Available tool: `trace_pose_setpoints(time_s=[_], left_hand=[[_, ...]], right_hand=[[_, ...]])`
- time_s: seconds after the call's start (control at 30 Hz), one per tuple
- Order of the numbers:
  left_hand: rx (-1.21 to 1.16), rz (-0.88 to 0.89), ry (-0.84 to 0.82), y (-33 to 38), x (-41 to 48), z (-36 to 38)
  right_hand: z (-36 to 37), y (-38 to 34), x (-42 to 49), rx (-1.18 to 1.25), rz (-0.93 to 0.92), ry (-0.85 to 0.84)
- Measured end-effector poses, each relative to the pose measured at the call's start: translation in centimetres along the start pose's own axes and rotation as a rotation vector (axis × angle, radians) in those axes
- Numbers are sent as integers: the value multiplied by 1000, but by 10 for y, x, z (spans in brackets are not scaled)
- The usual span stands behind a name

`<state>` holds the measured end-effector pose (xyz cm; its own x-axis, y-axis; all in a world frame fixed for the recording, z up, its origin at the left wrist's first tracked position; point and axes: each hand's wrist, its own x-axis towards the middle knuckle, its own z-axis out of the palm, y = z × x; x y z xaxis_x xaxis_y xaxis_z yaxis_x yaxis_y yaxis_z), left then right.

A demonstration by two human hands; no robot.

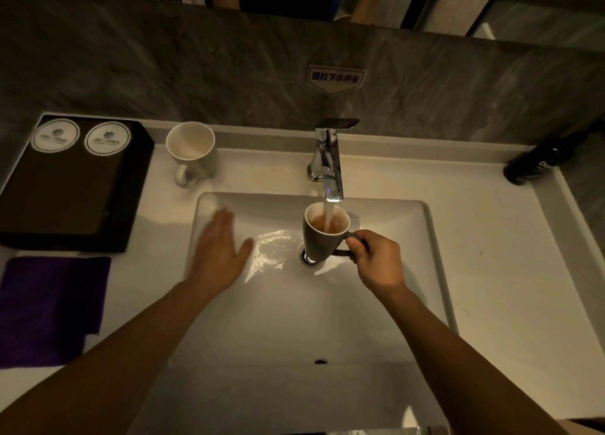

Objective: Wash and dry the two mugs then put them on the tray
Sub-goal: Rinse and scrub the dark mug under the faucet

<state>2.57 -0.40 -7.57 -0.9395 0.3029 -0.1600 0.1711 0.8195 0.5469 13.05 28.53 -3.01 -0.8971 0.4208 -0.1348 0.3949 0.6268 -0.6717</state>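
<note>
Cloth (pixel 49 307), one purple piece folded flat, lies on the table (pixel 491 271) well to the left of the left hand, and just beyond it sits one black tray (pixel 65 199) carrying two round white paper coasters (pixel 55 134) side by side at its far edge. One pale mug (pixel 192 151) stands upright on the table beyond the left hand, just beside the tray's right edge, handle turned toward the person and apart from both hands. The left hand (pixel 220 248) hovers open over the left part of the sink (pixel 409 287), fingers spread and slightly blurred, holding nothing. To its right, one chrome tap (pixel 329 163) runs a single stream of water into one dark mug (pixel 322 233), which is held upright over the drain; the liquid inside looks brownish. The right hand (pixel 376 259) is closed on that mug's handle, fingers pinching it from the right side. Far to the right of the right hand, one dark bottle (pixel 537 163) stands at the back corner of the table. That makes two mugs in all, one in the sink and one on the table.
</note>
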Motion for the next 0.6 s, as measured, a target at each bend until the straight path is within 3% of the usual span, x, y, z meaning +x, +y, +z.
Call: trace_pose_setpoints(time_s=[0.13, 0.23, 0.6], left_hand=[[-572, -82, -412, 80, 16, 18], [-862, -122, -494, 102, 29, 28], [-988, -220, -506, 115, 32, 44]], right_hand=[[2, -2, 4, 35, 26, -66], [-6, 0, 9, 75, 36, -110], [-10, 18, 29, 295, 101, -181]])
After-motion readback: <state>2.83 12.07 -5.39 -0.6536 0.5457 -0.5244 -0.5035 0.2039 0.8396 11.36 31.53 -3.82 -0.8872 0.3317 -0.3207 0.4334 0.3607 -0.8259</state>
